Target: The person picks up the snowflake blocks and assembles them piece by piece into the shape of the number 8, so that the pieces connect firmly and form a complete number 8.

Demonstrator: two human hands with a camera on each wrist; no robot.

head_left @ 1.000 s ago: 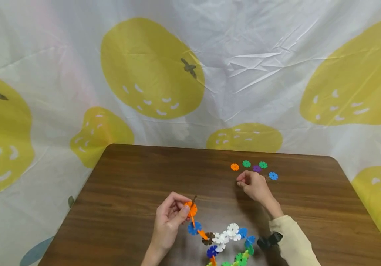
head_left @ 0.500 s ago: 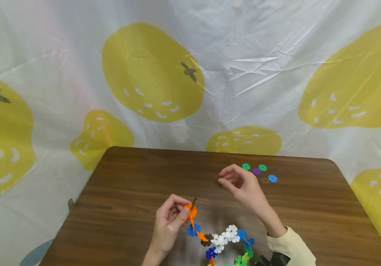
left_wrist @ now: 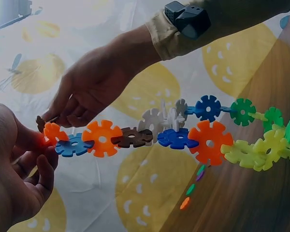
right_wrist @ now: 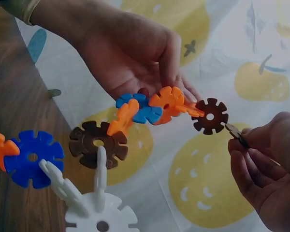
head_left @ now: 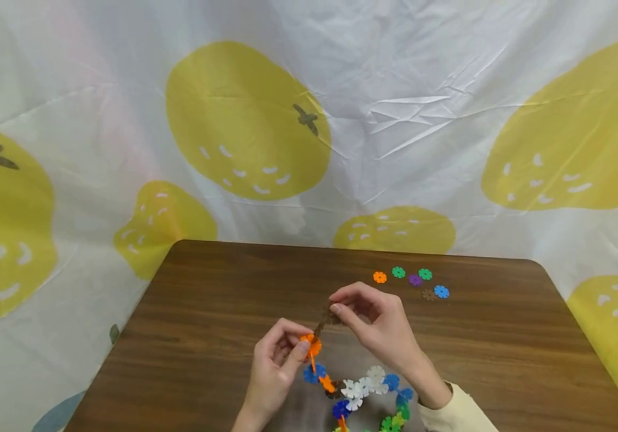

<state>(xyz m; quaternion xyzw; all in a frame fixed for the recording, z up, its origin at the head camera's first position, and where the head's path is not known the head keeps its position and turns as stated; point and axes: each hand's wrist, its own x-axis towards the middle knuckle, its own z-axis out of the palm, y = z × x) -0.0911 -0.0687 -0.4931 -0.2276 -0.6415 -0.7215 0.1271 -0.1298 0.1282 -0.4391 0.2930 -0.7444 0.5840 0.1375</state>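
My left hand (head_left: 273, 367) pinches an orange notched disc (head_left: 313, 345) near the end of a chain of interlocking plastic discs. Beyond it, a brown disc (right_wrist: 210, 125) forms the chain's tip. Between thumb and fingers, my right hand (head_left: 378, 324) holds another dark brown disc (right_wrist: 237, 136), seen nearly edge-on. Its edge is right by the tip disc in the right wrist view; whether they touch I cannot tell. The chain runs on through blue (left_wrist: 73, 146), orange (left_wrist: 102, 129), brown and white discs (right_wrist: 101, 205), then loops round through green (left_wrist: 242, 112) and yellow-green ones.
Loose discs lie at the back right of the wooden table (head_left: 222, 288): orange (head_left: 380, 277), two green, purple (head_left: 415, 280), brown (head_left: 428, 294) and blue (head_left: 441, 291). A white curtain (head_left: 406, 120) with yellow fruit prints hangs behind the table.
My right hand has come left and towards me from the loose discs, bringing a brown disc up to the chain's end. My left hand has stayed almost still.
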